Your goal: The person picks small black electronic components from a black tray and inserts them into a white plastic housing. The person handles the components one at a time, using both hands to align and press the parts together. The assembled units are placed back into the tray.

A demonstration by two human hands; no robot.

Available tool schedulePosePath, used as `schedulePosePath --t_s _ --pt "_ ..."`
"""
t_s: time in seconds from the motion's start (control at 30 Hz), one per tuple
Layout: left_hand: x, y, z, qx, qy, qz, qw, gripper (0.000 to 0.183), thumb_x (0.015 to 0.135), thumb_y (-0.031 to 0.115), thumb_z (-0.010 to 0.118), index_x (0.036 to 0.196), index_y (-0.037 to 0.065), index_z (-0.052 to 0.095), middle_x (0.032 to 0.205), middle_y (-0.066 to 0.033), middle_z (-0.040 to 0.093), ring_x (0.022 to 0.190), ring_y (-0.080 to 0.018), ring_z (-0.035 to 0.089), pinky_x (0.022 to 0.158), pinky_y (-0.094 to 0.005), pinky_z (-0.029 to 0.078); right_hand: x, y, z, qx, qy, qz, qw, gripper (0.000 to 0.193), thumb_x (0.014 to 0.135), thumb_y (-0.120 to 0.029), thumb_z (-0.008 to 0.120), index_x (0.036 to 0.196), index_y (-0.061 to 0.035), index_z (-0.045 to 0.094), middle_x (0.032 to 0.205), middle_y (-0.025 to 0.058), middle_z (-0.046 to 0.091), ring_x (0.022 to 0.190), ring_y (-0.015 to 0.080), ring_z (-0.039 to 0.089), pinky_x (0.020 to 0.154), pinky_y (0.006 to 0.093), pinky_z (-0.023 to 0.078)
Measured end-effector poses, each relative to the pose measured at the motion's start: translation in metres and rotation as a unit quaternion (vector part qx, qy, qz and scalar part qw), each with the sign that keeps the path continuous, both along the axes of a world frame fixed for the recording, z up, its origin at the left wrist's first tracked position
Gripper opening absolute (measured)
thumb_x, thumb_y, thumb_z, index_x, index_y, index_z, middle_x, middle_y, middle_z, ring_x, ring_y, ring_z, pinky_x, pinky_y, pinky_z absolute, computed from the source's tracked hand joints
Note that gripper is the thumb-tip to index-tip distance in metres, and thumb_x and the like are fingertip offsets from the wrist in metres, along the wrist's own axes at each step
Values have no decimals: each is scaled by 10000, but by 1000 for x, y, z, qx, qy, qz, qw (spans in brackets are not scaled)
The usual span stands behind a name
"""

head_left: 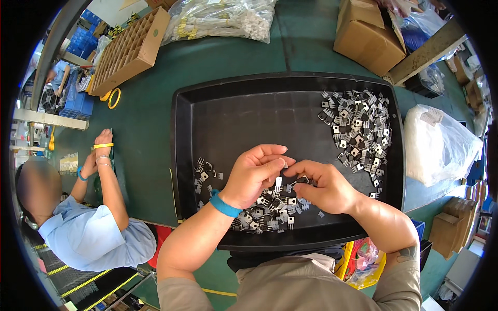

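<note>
A wide black tray [233,111] lies on the green table in front of me. My left hand [254,173], with a blue wristband, pinches a small silver metal part [278,182] above the tray's near side. My right hand [321,186] meets it fingertip to fingertip and grips a small dark component [302,180]. Under both hands lies a loose heap of small metal and black parts [264,210]. A bigger pile of the same parts [358,129] fills the tray's far right corner. A few stray parts [205,173] lie at the near left.
A co-worker in a light blue shirt [91,233] sits at my left, hands [98,150] on the table. At the back stand a cardboard divider box [129,49], a clear bag of wired parts [223,18] and a brown carton [365,33]. A white plastic bag [441,142] lies right.
</note>
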State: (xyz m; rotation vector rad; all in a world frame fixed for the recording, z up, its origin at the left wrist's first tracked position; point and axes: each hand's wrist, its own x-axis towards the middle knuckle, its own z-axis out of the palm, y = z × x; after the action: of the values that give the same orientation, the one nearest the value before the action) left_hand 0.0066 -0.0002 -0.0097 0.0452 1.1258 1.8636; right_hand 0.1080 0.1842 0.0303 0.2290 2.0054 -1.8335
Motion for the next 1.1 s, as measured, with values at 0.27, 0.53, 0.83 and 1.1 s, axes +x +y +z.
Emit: schedulePosePath --t_s 0.27,0.53,0.83,1.1 --pt "2 1 -1 -19 29 0 999 247 917 46 601 1164 36 599 987 -122 690 587 -17 446 518 -161 336 4 -5 -1 -59 37 -104 992 172 857 -53 660 999 -6 574 724 22 609 638 52 542 568 237 439" --pt "2 2 -1 6 -22 -15 1000 273 910 30 589 1182 41 587 938 -105 685 590 -28 452 530 -173 348 7 -7 -11 107 184 -96 972 257 809 -92 758 970 -24 570 658 59 605 560 103 565 508 261 434" --pt "3 1 0 4 -27 -21 999 296 900 26 604 1195 25 581 914 -80 683 599 -39 462 540 -193 368 5 -9 -12 134 206 -116 962 242 810 -86 754 967 -16 583 675 66 616 564 114 570 518 263 452" --pt "6 2 6 -24 14 -38 999 285 885 14 616 1169 4 588 844 -54 665 575 -43 450 517 -194 347 4 -3 -12 136 174 -90 971 256 803 -83 763 973 -13 583 680 59 611 588 113 571 539 261 460"
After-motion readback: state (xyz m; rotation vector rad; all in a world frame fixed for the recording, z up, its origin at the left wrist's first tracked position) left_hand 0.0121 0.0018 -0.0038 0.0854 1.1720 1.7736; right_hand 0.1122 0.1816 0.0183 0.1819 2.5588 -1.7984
